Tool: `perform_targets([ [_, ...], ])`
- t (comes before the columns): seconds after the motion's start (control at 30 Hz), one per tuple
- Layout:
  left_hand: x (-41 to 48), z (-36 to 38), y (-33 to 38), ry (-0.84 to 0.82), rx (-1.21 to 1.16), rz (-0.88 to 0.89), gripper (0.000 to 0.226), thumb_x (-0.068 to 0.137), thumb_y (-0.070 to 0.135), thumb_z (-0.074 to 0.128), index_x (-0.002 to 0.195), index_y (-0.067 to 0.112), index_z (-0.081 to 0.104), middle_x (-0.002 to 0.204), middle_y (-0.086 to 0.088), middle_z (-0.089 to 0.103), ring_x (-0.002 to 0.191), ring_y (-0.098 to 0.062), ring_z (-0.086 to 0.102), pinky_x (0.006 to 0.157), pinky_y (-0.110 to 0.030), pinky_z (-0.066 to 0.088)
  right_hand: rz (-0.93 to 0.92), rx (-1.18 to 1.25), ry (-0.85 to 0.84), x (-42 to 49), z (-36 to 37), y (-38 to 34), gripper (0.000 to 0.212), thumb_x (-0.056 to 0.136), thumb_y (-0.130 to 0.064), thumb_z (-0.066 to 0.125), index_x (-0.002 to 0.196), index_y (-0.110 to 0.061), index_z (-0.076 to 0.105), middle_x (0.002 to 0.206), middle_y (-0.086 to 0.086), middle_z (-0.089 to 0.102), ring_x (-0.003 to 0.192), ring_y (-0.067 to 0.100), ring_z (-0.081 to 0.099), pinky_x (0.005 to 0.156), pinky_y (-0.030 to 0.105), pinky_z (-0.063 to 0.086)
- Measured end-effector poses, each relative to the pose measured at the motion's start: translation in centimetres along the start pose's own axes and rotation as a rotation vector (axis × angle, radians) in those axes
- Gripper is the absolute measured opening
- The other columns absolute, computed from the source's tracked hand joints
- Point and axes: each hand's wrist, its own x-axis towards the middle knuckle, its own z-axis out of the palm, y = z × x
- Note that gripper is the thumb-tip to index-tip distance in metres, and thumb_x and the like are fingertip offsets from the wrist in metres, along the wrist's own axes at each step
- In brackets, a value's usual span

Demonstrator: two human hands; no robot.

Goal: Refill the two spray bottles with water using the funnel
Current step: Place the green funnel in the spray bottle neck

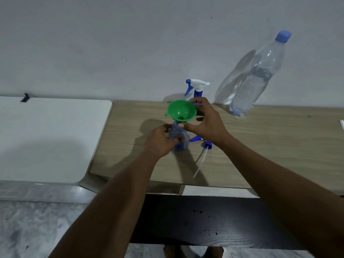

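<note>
A green funnel (pixel 181 110) sits in the neck of an open blue spray bottle (pixel 179 139) standing on the wooden table (pixel 260 146). My left hand (pixel 161 141) grips the bottle's body. My right hand (pixel 206 123) holds the funnel by its rim and spout. The bottle's removed spray head with its white dip tube (pixel 202 157) lies on the table just right of the bottle. A second spray bottle (pixel 197 88), with its white and blue trigger head on, stands behind the funnel near the wall. A large clear water bottle (pixel 256 77) with a blue cap stands at the back right, partly filled.
A white table surface (pixel 50 138) adjoins the wooden table on the left. A dark bench or shelf (pixel 204 220) lies below the table's front edge. The wall runs right behind the bottles. A white object (pixel 342 124) shows at the far right edge.
</note>
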Motion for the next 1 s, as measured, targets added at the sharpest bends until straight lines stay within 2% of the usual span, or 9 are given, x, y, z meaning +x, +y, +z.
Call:
perform_targets([
  [0.07, 0.1, 0.0, -0.2, -0.007, 0.003, -0.003, 0.052, 0.069, 0.044, 0.081, 0.117, 0.031, 0.065, 0.105, 0.009, 0.071, 0.086, -0.013, 0.068, 0.078, -0.033, 0.057, 0.030, 0.002, -0.029, -0.4, -0.1, -0.3, 0.097, 0.062, -0.046, 0.091, 0.140, -0.024, 0.038, 0.139, -0.002, 0.055, 0.122, 0.011, 0.056, 0.099, 0.029, 0.050],
  [0.13, 0.1, 0.2, -0.3, -0.001, -0.009, -0.008, 0.052, 0.068, 0.045, 0.081, 0.116, 0.030, 0.066, 0.104, 0.009, 0.071, 0.086, -0.014, 0.068, 0.078, -0.033, 0.056, 0.065, 0.017, -0.020, -0.3, 0.0, -0.9, 0.098, 0.063, -0.047, 0.090, 0.143, -0.023, 0.038, 0.140, -0.002, 0.054, 0.121, 0.011, 0.055, 0.097, 0.025, 0.049],
  [0.3, 0.2, 0.4, -0.4, 0.001, -0.043, 0.001, 0.056, 0.069, 0.045, 0.083, 0.118, 0.025, 0.066, 0.106, 0.007, 0.068, 0.090, -0.016, 0.067, 0.079, -0.031, 0.053, 0.054, -0.008, 0.024, 0.2, 0.5, -1.4, 0.079, 0.068, -0.044, 0.088, 0.133, -0.018, 0.053, 0.121, -0.005, 0.061, 0.109, 0.009, 0.059, 0.093, 0.029, 0.054],
  [0.5, 0.0, 0.3, -0.1, 0.007, -0.042, -0.004, 0.051, 0.072, 0.038, 0.083, 0.119, 0.025, 0.065, 0.101, 0.011, 0.063, 0.091, -0.013, 0.063, 0.075, -0.024, 0.045, 0.069, 0.002, -0.005, 0.1, 0.5, -0.8, 0.082, 0.067, -0.047, 0.088, 0.136, -0.023, 0.049, 0.127, -0.003, 0.059, 0.113, 0.014, 0.060, 0.094, 0.039, 0.055],
  [0.57, 0.0, 0.3, -0.1, -0.005, -0.048, -0.017, 0.053, 0.071, 0.037, 0.083, 0.119, 0.026, 0.064, 0.105, 0.010, 0.065, 0.093, -0.013, 0.064, 0.077, -0.026, 0.048, 0.091, 0.004, -0.024, 0.0, 0.3, -0.8, 0.089, 0.066, -0.050, 0.088, 0.140, -0.027, 0.044, 0.133, -0.003, 0.055, 0.117, 0.015, 0.058, 0.096, 0.039, 0.054],
  [0.7, 0.1, 0.1, -0.1, -0.052, -0.035, -0.048, 0.071, 0.064, 0.047, 0.085, 0.127, 0.026, 0.058, 0.118, 0.003, 0.065, 0.100, -0.020, 0.066, 0.084, -0.035, 0.055, 0.141, 0.046, -0.016, 0.0, 0.0, -1.0, 0.096, 0.067, -0.063, 0.081, 0.145, -0.033, 0.035, 0.134, -0.002, 0.055, 0.118, 0.013, 0.059, 0.096, 0.036, 0.053],
  [0.83, -0.6, -0.3, 0.5, -0.011, -0.042, -0.108, 0.098, 0.058, 0.060, 0.085, 0.140, 0.024, 0.045, 0.131, -0.002, 0.058, 0.111, -0.022, 0.061, 0.093, -0.043, 0.053, 0.151, 0.083, 0.094, 0.0, -1.1, -1.1, 0.071, 0.084, -0.065, 0.061, 0.140, -0.026, 0.042, 0.116, -0.003, 0.065, 0.107, 0.007, 0.062, 0.089, 0.027, 0.052],
  [0.93, -1.9, -0.5, 0.6, 0.095, 0.037, -0.102, 0.075, 0.059, 0.074, 0.076, 0.114, 0.026, 0.056, 0.106, 0.003, 0.065, 0.093, -0.016, 0.063, 0.078, -0.036, 0.054, 0.139, 0.025, 0.248, 0.0, -3.0, -0.8, 0.047, 0.094, -0.051, 0.058, 0.127, -0.018, 0.054, 0.097, -0.005, 0.066, 0.090, -0.004, 0.061, 0.076, 0.012, 0.046],
  [1.0, -3.4, -0.6, 1.0, 0.129, 0.126, -0.051, 0.050, 0.071, 0.067, 0.072, 0.089, 0.022, 0.058, 0.083, 0.002, 0.065, 0.075, -0.015, 0.062, 0.066, -0.034, 0.051, 0.153, -0.036, 0.336, 0.1, -4.9, -0.1, 0.032, 0.094, -0.043, 0.062, 0.111, -0.016, 0.061, 0.083, -0.007, 0.064, 0.073, -0.006, 0.058, 0.067, 0.009, 0.044],
])
